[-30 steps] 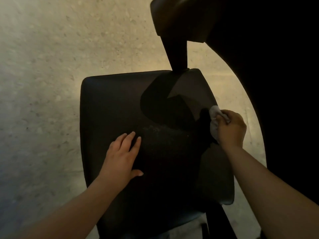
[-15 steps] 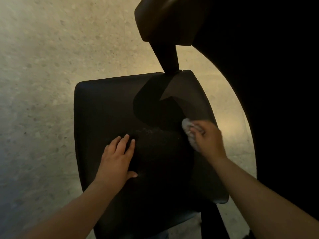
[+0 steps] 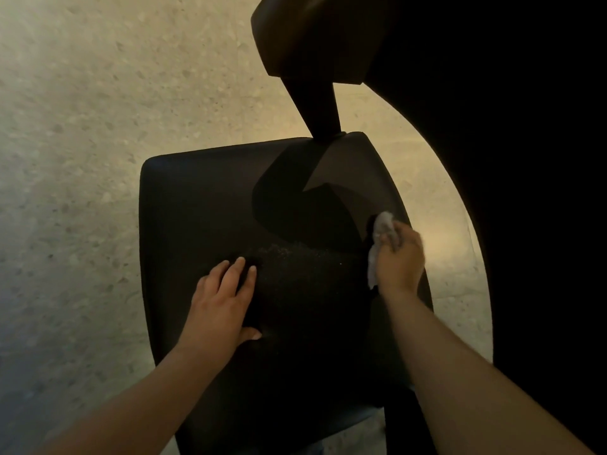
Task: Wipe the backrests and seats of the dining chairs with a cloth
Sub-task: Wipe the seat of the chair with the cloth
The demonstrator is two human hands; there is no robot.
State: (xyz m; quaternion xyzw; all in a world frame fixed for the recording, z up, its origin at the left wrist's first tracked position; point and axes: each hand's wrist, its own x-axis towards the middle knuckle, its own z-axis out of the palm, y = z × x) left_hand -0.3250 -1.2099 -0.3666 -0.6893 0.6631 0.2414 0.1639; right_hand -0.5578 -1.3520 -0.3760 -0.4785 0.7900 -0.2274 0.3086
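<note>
1. Plainly, the left hand (image 3: pixel 220 303) lies flat, fingers spread, on the dark seat (image 3: pixel 203 205), likely to steady the chair.
2. Meanwhile the right hand (image 3: pixel 399 257) is closed around the bunched cloth (image 3: pixel 381 228), pressing it near the seat's right edge for wiping.

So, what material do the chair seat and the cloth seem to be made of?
Chair seat: probably leather or faux leather, dark with a smooth, soft sheen; which one is unclear. Cloth: soft grey fabric, matte, bunched in the right hand.
</note>
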